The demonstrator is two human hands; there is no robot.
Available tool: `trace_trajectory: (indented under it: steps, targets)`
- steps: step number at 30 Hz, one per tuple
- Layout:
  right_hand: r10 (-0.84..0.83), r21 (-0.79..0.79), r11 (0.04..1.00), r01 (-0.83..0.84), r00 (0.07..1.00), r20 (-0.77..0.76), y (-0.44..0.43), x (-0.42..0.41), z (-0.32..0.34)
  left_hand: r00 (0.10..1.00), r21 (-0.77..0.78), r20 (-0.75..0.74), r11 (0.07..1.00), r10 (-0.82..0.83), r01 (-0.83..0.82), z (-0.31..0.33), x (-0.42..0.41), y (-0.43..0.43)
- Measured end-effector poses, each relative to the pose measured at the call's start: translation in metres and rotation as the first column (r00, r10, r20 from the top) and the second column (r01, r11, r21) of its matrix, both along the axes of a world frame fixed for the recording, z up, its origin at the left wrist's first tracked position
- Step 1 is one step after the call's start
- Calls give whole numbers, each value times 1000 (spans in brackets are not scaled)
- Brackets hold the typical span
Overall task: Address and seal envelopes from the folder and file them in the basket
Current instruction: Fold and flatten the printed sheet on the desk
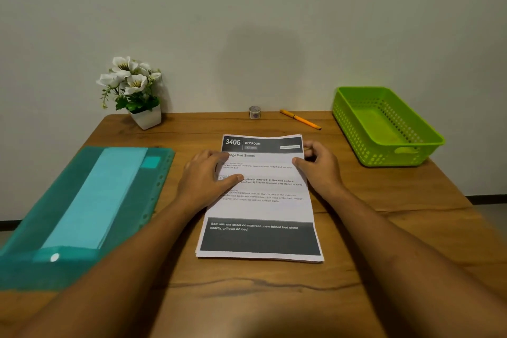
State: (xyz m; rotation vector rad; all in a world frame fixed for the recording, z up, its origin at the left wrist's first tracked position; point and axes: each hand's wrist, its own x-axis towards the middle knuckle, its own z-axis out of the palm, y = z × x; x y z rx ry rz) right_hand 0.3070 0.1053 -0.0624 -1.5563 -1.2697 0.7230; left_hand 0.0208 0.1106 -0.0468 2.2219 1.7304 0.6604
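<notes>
Printed sheet [260,211] lies near centre. Left hand [204,181] rests flat on its left edge; right hand [321,167] pinches its right edge, thumb on top. Envelopes, apparently the pale stack [104,186], sit inside the folder [153,173] at left. Pen [300,119] and basket [354,129] lie far right. Assessment: addressing not begun; next, open the folder.

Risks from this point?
1. The sheets are a loose stack, right hand pinching one edge, left hand pressing flat: lifting may fan them.
2. The folder seems to overhang the table on the left and may slip when opened.
3. Pushing the sheets back could knock the pen or tape.
</notes>
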Motion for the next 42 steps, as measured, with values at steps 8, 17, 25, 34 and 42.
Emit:
trace_trajectory:
  steps: [8,17,25,34,42]
  targets:
    - [9,-18,1000,-9,999,-32,-5,1,5,971,9,235,999,39,-42,3,-4,-10]
    - [43,-31,999,-45,997,-62,-12,2,9,878,-99,462,991,127,-91,4,-5,-9]
    - [20,19,1000,-20,1000,15,-17,5,6,907,-72,407,994,107,-85,1,-9,-7]
    - [-7,36,999,5,998,58,-18,6,5,917,-74,393,996,74,-49,3,-7,-13]
    - [45,70,996,-58,983,177,-20,9,3,895,-111,437,993,89,-44,-2,-11,-8]
